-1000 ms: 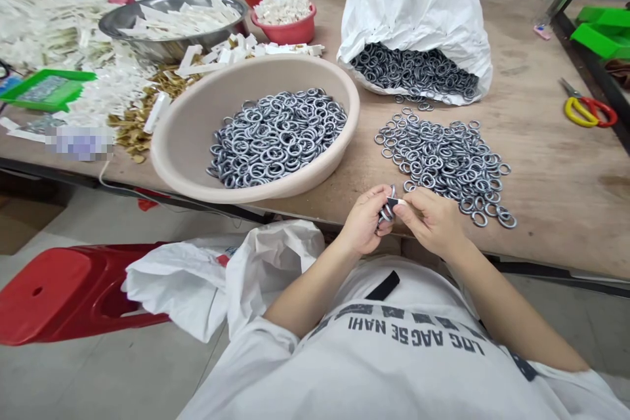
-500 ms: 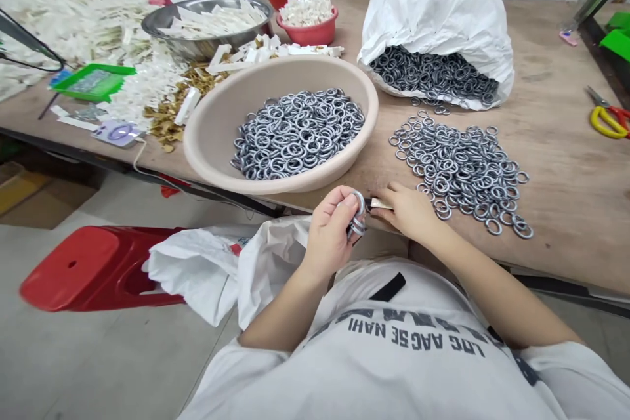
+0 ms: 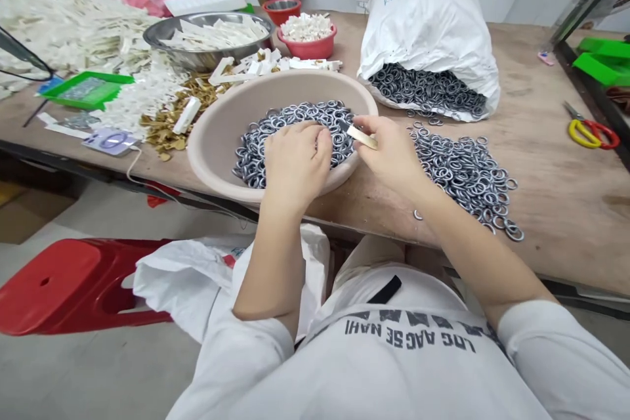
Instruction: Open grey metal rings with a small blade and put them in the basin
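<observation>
Metal rings (image 3: 256, 157), small, grey and glossy, lie heaped in a wide beige plastic basin (image 3: 211, 138) on a wooden table (image 3: 536, 111), directly in front of the person. The left hand (image 3: 295, 157) rests over the heap inside the basin, its fingers curled down and touching the rings. The fingers hide whatever is beneath them, so I cannot tell whether they are closed on any ring.

The right hand (image 3: 388, 147) is just beside the basin's rim, above the heap. Its thumb and fingers are pressed together on a pale strip (image 3: 361, 137), which has a dark end pointing toward the left hand.

To the right of the basin, more rings form a loose pile (image 3: 465, 174) directly on the table. Behind that pile, a white sack (image 3: 428, 20) lies on its side, with rings spilling from its mouth (image 3: 426, 90). Red-and-yellow-handled scissors (image 3: 588, 134) lie farther right.

Left of the basin are brass-coloured scraps (image 3: 167, 125) and a green tray (image 3: 86, 88). Behind it, a steel bowl (image 3: 207, 39) and a pink bowl (image 3: 308, 44) both hold white pieces. Below the table edge, on the left, a white bag (image 3: 182, 282) lies against a red stool (image 3: 63, 285).
</observation>
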Demonstrator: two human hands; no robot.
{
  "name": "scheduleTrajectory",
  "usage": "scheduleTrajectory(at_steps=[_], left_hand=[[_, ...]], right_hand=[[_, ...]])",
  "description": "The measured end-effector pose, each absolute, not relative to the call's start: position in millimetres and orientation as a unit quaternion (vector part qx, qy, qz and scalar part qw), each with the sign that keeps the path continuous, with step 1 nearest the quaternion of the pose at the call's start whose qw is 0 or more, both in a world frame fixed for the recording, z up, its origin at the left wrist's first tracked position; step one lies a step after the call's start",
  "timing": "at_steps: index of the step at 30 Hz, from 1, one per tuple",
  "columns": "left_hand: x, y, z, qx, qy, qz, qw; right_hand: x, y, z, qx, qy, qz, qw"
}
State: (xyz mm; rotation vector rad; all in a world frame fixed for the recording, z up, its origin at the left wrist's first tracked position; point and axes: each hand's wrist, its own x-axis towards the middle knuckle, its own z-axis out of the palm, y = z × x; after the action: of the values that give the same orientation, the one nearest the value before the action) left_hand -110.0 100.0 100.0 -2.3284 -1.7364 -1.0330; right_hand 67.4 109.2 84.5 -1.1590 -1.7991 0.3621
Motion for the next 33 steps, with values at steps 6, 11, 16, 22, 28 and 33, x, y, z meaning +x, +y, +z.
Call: scheduleTrajectory(at_steps=[6,11,16,22,28,33], left_hand=[[-74.9,66.5,78.5,-0.74,-0.432,-0.504,0.108],[4.8,99.7,42.3,-0.869,-0.391,-0.303,-0.007],[68.7,197.5,19.6,-0.813,-0.551,-0.16,-0.096],[99.6,276.5,13.9,-0.805,-0.56,-0.142,-0.134],[111.5,317.1,10.5,-0.825,-0.533,-0.11,-0.152],[99.8,304.8,1.5,-0.849,-0.491,-0.068,-0.18]], right_hand=[[111.8,110.5,52.7,-0.507,-0.671,0.115,0.529],[195.9,142.6,36.4,-0.664,-0.657,0.053,0.353],[231.9,207.4,33.0,-0.724,-0.685,0.013,0.08],[245.5,272.3,17.9,-0.739,-0.671,0.05,0.036],[252.5,308.7,9.2,-0.738,-0.668,0.076,0.052],[250.5,294.7,7.0,-0.686,-0.716,0.123,0.038]])
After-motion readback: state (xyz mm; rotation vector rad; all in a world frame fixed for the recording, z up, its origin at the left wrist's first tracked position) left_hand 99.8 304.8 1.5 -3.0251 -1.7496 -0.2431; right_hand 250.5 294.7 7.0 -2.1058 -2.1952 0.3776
